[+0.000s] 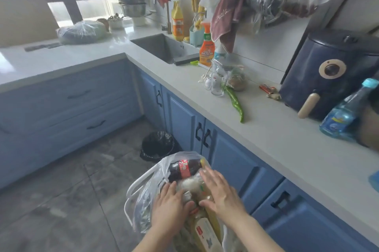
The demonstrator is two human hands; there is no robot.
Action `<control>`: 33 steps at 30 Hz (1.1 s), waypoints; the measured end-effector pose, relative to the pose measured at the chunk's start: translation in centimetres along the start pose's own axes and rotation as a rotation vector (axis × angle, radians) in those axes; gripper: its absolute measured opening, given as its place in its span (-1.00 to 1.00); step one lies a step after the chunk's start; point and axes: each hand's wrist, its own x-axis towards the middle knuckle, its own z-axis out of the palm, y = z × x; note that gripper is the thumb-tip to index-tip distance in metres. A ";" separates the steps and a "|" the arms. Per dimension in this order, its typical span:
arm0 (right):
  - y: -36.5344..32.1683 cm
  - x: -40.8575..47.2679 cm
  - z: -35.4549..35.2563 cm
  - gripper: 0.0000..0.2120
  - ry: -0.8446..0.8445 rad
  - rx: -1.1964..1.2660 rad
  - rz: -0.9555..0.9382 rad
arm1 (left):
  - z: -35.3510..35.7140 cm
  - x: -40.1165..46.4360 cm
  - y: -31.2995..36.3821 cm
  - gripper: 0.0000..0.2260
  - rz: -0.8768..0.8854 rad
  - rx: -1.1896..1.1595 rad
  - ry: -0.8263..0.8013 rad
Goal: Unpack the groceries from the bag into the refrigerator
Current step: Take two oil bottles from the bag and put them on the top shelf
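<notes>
Below counter (276, 138), hands (194, 200) partly hide bag (143, 196) contents.

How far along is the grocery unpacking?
Barely started. The plastic bag looks full, with a dark cola bottle on top. Both hands, left hand and right hand, rest on the items inside. No refrigerator is in view, so everything is left to move.

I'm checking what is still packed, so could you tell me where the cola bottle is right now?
The cola bottle lies at the far end of the plastic bag, low in the head view, just beyond both hands.
</notes>
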 end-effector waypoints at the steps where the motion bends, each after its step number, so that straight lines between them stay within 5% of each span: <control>1: -0.1 0.6 -0.1 -0.18 0.000 -0.018 -0.003 | 0.1 0.1 0.2 -0.53 -0.014 0.005 -0.005; 14: 1.6 -0.8 -0.8 -0.29 0.064 -0.049 -0.080 | -0.8 -1.5 0.6 -0.60 0.042 -0.159 -0.048; 22: 2.2 -4.8 -2.5 -0.33 0.103 0.006 -0.149 | -2.2 -4.9 2.4 -0.59 0.122 -0.288 0.089; 26: 2.1 -7.3 -3.3 -0.47 0.172 0.173 -0.124 | -0.9 -6.2 2.8 -0.45 0.098 -0.439 0.100; 30: 1.9 -8.4 -2.8 -0.25 0.151 0.324 -0.029 | 1.3 -6.7 3.5 -0.21 0.048 -0.598 0.181; 33: 1.5 -8.8 -1.6 -0.20 0.201 0.430 0.052 | 2.6 -6.8 3.9 -0.18 -0.027 -0.589 0.093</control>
